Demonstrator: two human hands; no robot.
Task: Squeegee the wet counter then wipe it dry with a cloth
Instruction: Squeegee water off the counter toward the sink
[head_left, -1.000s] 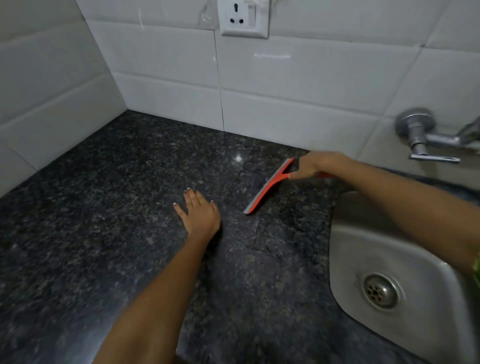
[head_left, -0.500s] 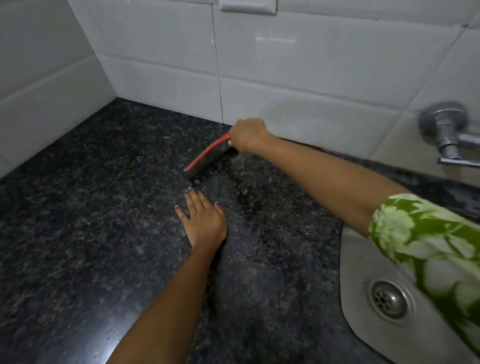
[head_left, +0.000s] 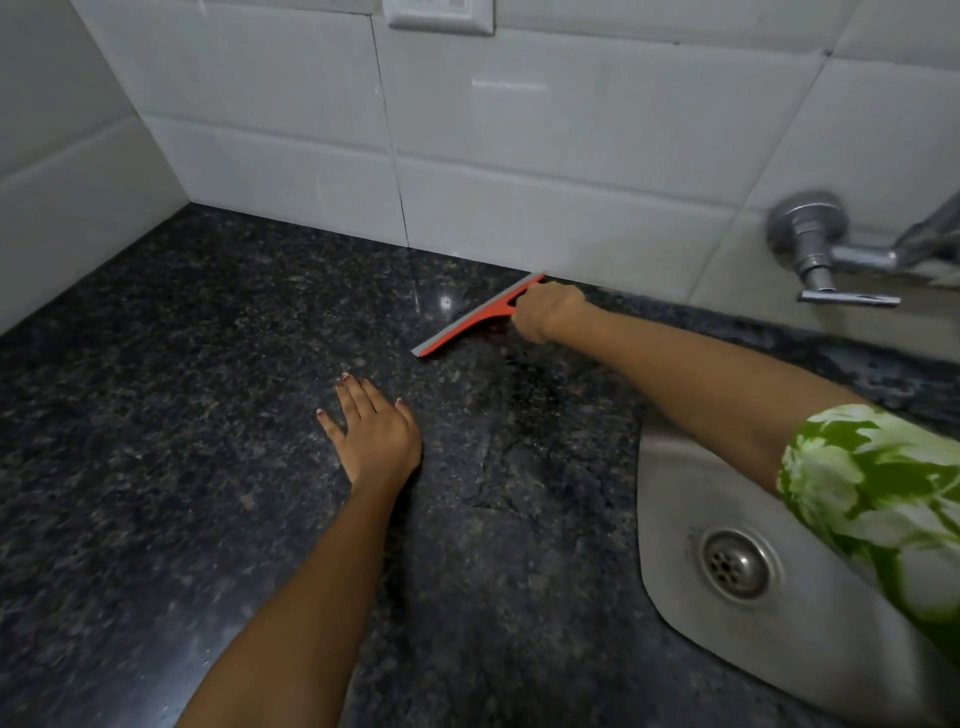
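Beside the sink: a dark speckled counter (head_left: 182, 441) runs from the sink (head_left: 675, 519) away to a tiled corner; its sheen suggests water, though no clear puddle shows.

Counter: the largest risk is missed ground. A wide stretch on the side far from the sink, toward the corner, lies well apart from the blade, so water there could stay if strokes begin too near the sink.

Sink: it sits level with the counter edge and is the likely drain for the water. A stroke angled away from it would push water along the wall instead of into the bowl.

Wall: white tiles (head_left: 519, 156) meet the counter just behind the blade's far tip. That tip looks to touch or nearly touch the joint; a thin wet line could stay there, or the tip could catch and tilt the blade.

Squeegee: the red squeegee (head_left: 467, 325) lies edge-down on the counter, between the wall and the resting hand, slanted, on the side of the sink toward the corner.

Right hand: the right hand (head_left: 545, 317) is closed round the handle, arm stretched over the sink rim. At that reach, pressure may be uneven and leave streaks.

Left hand: the left hand (head_left: 376, 431) lies flat, fingers spread, palm down, holding nothing, near the blade's near tip. It sits in a likely stroke path and could get wet or block the pull.

Cloth: none is in view, so drying looks not yet started.
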